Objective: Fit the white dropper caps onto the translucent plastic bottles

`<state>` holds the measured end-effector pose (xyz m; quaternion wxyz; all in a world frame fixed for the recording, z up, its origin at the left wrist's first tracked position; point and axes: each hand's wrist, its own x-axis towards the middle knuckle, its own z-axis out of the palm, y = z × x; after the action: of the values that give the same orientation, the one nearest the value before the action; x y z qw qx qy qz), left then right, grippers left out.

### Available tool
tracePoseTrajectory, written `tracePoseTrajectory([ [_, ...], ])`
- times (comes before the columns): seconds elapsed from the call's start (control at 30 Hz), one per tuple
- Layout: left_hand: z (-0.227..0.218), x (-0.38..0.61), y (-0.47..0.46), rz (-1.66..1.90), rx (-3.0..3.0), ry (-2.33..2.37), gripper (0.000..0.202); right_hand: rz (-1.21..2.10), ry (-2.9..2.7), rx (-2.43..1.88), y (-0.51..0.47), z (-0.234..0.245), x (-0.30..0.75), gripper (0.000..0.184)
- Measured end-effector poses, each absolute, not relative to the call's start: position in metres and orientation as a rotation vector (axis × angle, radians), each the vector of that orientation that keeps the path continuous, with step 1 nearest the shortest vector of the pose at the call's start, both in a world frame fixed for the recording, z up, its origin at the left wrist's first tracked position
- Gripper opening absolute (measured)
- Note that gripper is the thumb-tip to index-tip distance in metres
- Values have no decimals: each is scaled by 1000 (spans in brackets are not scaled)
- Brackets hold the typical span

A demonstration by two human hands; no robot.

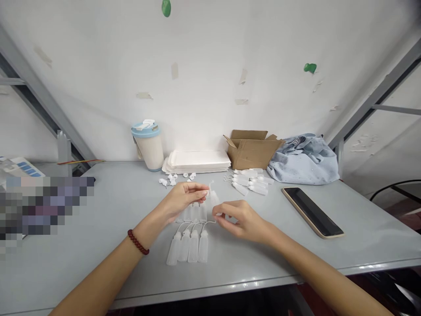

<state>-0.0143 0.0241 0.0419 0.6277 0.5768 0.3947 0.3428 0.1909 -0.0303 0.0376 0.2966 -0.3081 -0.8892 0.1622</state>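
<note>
Translucent bottle [215, 198]: between left hand [184, 197] and right hand [241, 220], over worktop [250, 264]. Long axis near-to-far, slightly slanted, narrow end away. Apparently pinched at neck by left, nearer; right curled just short, grip impossible to tell.

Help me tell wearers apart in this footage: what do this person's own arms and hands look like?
The left hand and right hand are gloveless, the forearms bare with no sleeve in view. A dark reddish-brown, ridged bracelet circles the left wrist; nothing worn shows on the right wrist.
</note>
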Motion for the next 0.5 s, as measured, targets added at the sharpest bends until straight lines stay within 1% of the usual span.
tracePoseTrajectory([
  [0.13, 47, -16, 23, 793, 1267, 792, 23, 743, -2299, -798, -36, 42, 188, 12],
  [0.23, 51, -18, 22, 761, 1285, 746, 19, 911, -2219, -824, -38, 45, 187, 10],
  [0.5, 57, -20, 19, 772, 1258, 736, 12, 1156, -2011, -867, -37, 48, 190, 8],
])
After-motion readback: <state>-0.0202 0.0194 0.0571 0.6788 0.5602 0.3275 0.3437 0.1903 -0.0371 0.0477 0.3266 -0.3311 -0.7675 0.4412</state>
